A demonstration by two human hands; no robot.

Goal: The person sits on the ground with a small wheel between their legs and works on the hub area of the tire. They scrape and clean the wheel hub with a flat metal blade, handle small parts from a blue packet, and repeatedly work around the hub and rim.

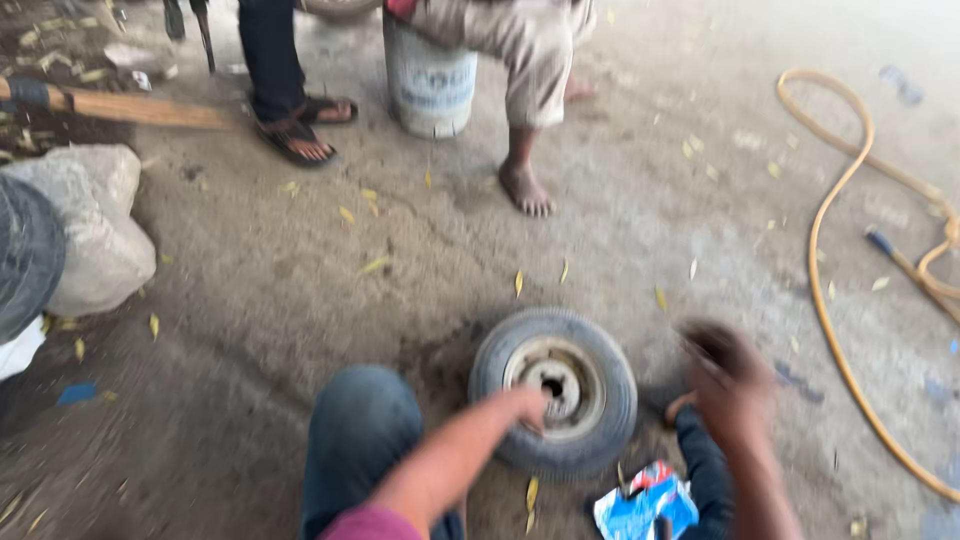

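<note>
Down on the dusty concrete floor [300,290], the left hand [527,405] rests its curled fingers on the rusty metal rim of a small grey rubber tyre [553,390], while the blurred right hand [728,378] hovers beside it, its grip impossible to tell.

we see a dusty concrete floor [300,290] strewn with yellow leaves [372,265], a yellow hose [835,290] looping at right, a white bucket [432,88] up top, a grey sack [95,225] at left.
</note>
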